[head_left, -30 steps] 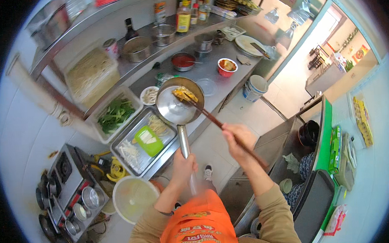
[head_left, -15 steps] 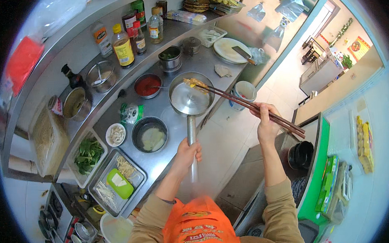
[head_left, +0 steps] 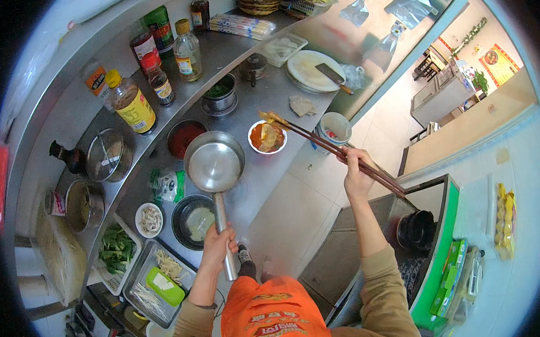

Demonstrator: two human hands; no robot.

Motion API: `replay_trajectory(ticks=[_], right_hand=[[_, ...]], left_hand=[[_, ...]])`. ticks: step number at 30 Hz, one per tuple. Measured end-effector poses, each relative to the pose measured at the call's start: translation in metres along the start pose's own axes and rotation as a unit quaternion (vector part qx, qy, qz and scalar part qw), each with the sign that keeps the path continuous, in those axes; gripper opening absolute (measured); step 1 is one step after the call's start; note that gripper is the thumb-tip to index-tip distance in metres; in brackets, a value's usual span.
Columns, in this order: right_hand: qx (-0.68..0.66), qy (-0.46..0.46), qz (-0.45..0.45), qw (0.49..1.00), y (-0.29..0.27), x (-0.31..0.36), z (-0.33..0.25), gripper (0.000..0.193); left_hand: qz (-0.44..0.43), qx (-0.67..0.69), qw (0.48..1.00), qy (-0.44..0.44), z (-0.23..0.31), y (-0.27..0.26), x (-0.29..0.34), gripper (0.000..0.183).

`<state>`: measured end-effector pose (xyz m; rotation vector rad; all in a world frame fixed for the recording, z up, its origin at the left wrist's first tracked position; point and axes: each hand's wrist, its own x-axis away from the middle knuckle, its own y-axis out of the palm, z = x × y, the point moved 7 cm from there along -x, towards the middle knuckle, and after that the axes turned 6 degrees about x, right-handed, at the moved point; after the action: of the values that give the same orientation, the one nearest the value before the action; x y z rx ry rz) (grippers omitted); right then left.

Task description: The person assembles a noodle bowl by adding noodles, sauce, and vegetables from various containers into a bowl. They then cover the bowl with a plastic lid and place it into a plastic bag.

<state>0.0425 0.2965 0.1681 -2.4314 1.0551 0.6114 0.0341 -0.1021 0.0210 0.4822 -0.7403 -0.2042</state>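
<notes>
My left hand (head_left: 219, 248) is wrapped round the long handle of a metal saucepan (head_left: 214, 161), which is held over the steel counter and looks empty. In my right hand (head_left: 359, 175) are long brown chopsticks (head_left: 324, 144). A yellowish piece of food (head_left: 271, 117) hangs at their tips, above the far edge of a small white bowl (head_left: 269, 153). That bowl holds red-orange broth with a pale piece in it. Just left of the pan stands a pot of red sauce (head_left: 185, 136), partly covered by the pan's rim.
A black pan (head_left: 180, 225), a bowl of pale strips (head_left: 149, 220), a basket of greens (head_left: 117, 250) and a steel tray (head_left: 189, 269) line the counter's left. Sauce bottles (head_left: 132, 108) stand on the shelf. A cleaver (head_left: 330, 74) lies on a round board (head_left: 307, 64); a bucket (head_left: 334, 128) is beyond the counter's edge.
The saucepan has moved left, away from beneath the chopsticks, uncovering the bowl of red broth. The chopsticks still hold the food, now by the bowl. My view has shifted slightly.
</notes>
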Motion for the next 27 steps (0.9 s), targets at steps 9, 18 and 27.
replay_trajectory(ticks=[9, 18, 27], right_hand=[[0.153, -0.103, -0.038, 0.982, 0.077, 0.007, 0.056, 0.008], [0.178, -0.155, -0.076, 0.969, 0.107, 0.021, 0.061, 0.01], [0.161, -0.162, -0.164, 0.96, 0.126, 0.039, 0.053, 0.01]], left_hand=[[0.035, 0.019, 0.998, -0.038, 0.012, -0.038, 0.003, 0.029], [0.029, 0.041, 0.998, -0.041, 0.021, -0.043, -0.001, 0.028], [0.026, 0.047, 0.998, -0.04, 0.022, -0.046, 0.001, 0.03]])
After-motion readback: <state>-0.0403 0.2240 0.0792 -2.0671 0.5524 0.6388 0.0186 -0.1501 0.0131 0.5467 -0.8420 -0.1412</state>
